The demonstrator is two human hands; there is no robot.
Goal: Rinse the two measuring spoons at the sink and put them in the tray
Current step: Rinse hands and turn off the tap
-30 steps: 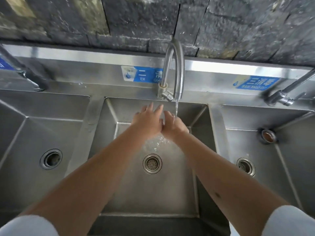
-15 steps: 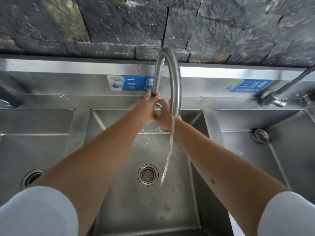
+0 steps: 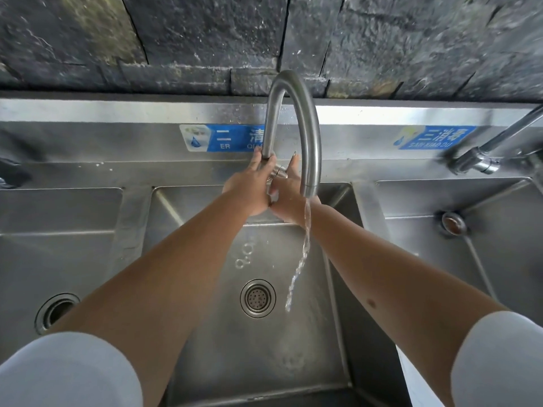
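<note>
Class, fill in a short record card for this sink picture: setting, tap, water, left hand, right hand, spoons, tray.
setting: steel sink with three basins, dark stone wall behind
tap: curved faucet over the middle basin
water: stream falls beside the drain
left hand: left hand is at the faucet's base, fingers against the pipe
right hand: right hand is beside the left, near the valve; its grip cannot be told
spoons: none clearly visible
tray: not in view

faucet arch [image 3: 296, 113] and water stream [image 3: 302, 254] block the middle basin [image 3: 205, 259] rear, front open
</note>
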